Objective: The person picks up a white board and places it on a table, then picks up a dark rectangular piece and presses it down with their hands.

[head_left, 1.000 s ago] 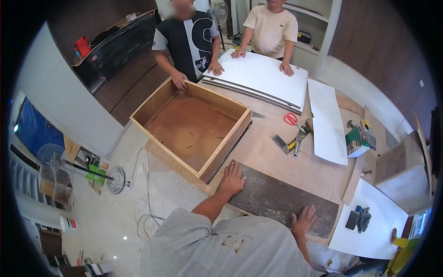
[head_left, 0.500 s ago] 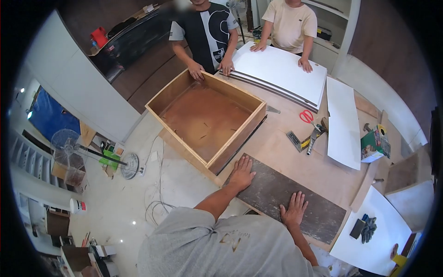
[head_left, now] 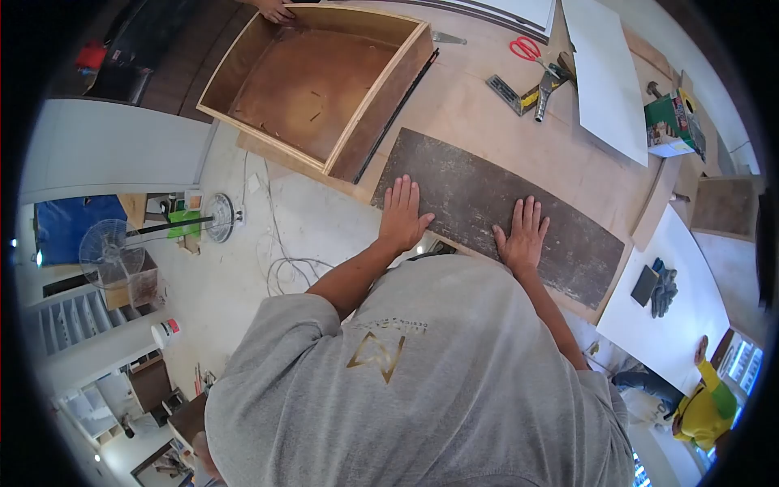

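A worn dark-brown board [head_left: 487,203] lies flat along the near edge of the workbench. My left hand [head_left: 402,213] rests on its left end, palm down with fingers stretched out. Farther right, my right hand [head_left: 522,233] lies flat near the board's front edge, fingers spread. Neither hand grips anything. Just beyond my left hand stands a wooden drawer box [head_left: 345,134], open at the top, with a brown bottom and a few small scraps inside. A black drawer slide [head_left: 398,114] runs along its near right side.
Behind the board lie red-handled scissors [head_left: 526,49], a try square [head_left: 507,96] and a white panel [head_left: 604,81]. A green box [head_left: 672,122] stands at right, near gloves [head_left: 664,288] on another white sheet. Another person's hand [head_left: 274,10] touches the drawer's far corner. A fan [head_left: 114,252] stands left.
The view has tilted down, so the two people across the bench are mostly out of frame. My hands stay flat on the board, with slight shifts. A person in yellow now shows at lower right.
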Demonstrator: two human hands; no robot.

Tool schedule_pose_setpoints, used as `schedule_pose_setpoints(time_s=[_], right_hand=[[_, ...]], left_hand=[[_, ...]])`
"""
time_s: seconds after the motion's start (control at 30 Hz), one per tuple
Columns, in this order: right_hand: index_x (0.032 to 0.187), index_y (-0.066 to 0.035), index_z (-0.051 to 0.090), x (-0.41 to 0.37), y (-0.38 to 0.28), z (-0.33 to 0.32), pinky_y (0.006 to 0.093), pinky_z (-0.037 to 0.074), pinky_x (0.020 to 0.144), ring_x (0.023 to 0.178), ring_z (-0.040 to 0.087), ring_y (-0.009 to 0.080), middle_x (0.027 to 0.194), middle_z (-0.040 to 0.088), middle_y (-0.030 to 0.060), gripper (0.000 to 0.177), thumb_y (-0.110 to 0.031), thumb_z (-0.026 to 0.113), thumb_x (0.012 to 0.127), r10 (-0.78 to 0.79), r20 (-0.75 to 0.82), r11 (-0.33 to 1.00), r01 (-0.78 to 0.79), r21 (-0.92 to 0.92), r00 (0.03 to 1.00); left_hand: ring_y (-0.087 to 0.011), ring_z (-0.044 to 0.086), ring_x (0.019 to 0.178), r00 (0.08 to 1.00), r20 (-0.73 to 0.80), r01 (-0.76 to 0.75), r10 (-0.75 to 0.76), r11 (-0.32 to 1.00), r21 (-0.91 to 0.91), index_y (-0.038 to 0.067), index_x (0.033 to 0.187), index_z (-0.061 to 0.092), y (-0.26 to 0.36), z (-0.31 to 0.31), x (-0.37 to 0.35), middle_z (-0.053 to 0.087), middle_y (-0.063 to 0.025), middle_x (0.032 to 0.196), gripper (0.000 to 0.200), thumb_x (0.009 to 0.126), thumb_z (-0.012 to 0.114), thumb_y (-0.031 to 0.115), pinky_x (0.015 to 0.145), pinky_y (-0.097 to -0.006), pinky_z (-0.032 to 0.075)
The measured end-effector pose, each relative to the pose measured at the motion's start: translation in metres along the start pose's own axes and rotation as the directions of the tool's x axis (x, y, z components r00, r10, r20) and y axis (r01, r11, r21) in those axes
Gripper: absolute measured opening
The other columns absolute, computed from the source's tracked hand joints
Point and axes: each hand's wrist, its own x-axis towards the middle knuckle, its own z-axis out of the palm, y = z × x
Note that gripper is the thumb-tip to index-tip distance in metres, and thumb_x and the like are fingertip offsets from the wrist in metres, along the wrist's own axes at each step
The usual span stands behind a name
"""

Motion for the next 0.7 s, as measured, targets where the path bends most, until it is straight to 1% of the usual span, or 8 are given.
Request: schedule_pose_setpoints(time_s=[0.1,0.2,0.3,0.4,0.5,0.6,0.7], right_hand=[[0.161,-0.006,0.024,0.001,0.001,0.003,0.0587,0.01,0.126,0.157,0.01,0.0338,0.17,0.014,0.0163,0.085,-0.059,0.047,0.099,-0.005,-0.02,1.0,0.005,-0.017,1.0],[0.161,-0.006,0.025,-0.001,0.001,0.003,0.0587,0.01,0.125,0.157,0.01,0.034,0.17,0.014,0.0164,0.085,-0.06,0.046,0.099,-0.006,-0.018,1.0,0.005,-0.025,1.0],[0.161,-0.006,0.025,0.001,0.0,0.004,0.0586,0.009,0.125,0.157,0.01,0.034,0.17,0.014,0.0164,0.085,-0.06,0.046,0.099,0.002,-0.005,1.0,-0.002,-0.025,1.0],[0.161,-0.005,0.024,0.001,0.001,0.004,0.0583,0.009,0.126,0.158,0.009,0.0337,0.17,0.013,0.0162,0.086,-0.06,0.046,0.099,-0.008,-0.021,1.0,0.008,-0.02,1.0],[0.161,-0.005,0.023,0.0,0.001,0.011,0.0582,0.008,0.126,0.158,0.009,0.0337,0.17,0.013,0.0163,0.087,-0.06,0.047,0.098,-0.006,-0.035,1.0,0.005,-0.011,0.999],[0.161,-0.005,0.023,0.001,0.002,0.013,0.0582,0.008,0.126,0.158,0.009,0.0338,0.17,0.013,0.0164,0.087,-0.06,0.048,0.098,-0.005,-0.044,1.0,0.004,-0.012,0.999],[0.161,-0.005,0.024,0.002,0.001,0.01,0.0583,0.009,0.126,0.158,0.009,0.0342,0.17,0.013,0.0167,0.087,-0.06,0.049,0.098,-0.005,-0.04,1.0,0.005,-0.012,0.999]], left_hand=[[-0.0374,0.013,0.157,0.997,0.07,-0.015,0.015,1.0,-0.01,-0.005,0.158,0.022,-0.007,-0.006,-0.008,0.016,-0.0232,0.168,0.081,0.103,0.045,0.05,0.125,-0.0559,0.011],[-0.0362,0.015,0.156,1.0,0.021,-0.007,0.007,1.0,0.008,-0.005,0.157,0.025,-0.015,-0.006,-0.004,0.019,-0.0222,0.168,0.079,0.103,0.045,0.049,0.124,-0.0564,0.011],[-0.0349,0.018,0.156,0.993,-0.047,0.106,-0.106,0.994,0.015,-0.005,0.157,0.027,-0.018,-0.006,0.009,0.022,-0.0213,0.167,0.077,0.104,0.046,0.048,0.124,-0.0566,0.011],[-0.0373,0.02,0.155,0.98,-0.081,0.183,-0.184,0.983,-0.015,-0.005,0.156,0.029,-0.012,0.0,0.002,0.024,-0.0231,0.166,0.077,0.103,0.047,0.047,0.124,-0.057,0.012],[-0.04,0.02,0.154,0.987,-0.078,0.147,-0.144,0.989,0.025,-0.006,0.156,0.028,-0.008,0.004,-0.025,0.024,-0.0252,0.165,0.078,0.102,0.05,0.046,0.124,-0.0564,0.012],[-0.0426,0.022,0.152,0.993,-0.095,0.073,-0.074,0.997,-0.019,-0.008,0.153,0.032,-0.017,0.004,-0.035,0.028,-0.0269,0.163,0.077,0.1,0.055,0.043,0.122,-0.0574,0.017],[-0.0424,0.024,0.151,0.994,-0.102,0.043,-0.047,0.998,-0.043,-0.009,0.151,0.036,-0.026,-0.003,-0.027,0.029,-0.0274,0.162,0.074,0.1,0.055,0.042,0.122,-0.0577,0.017]])
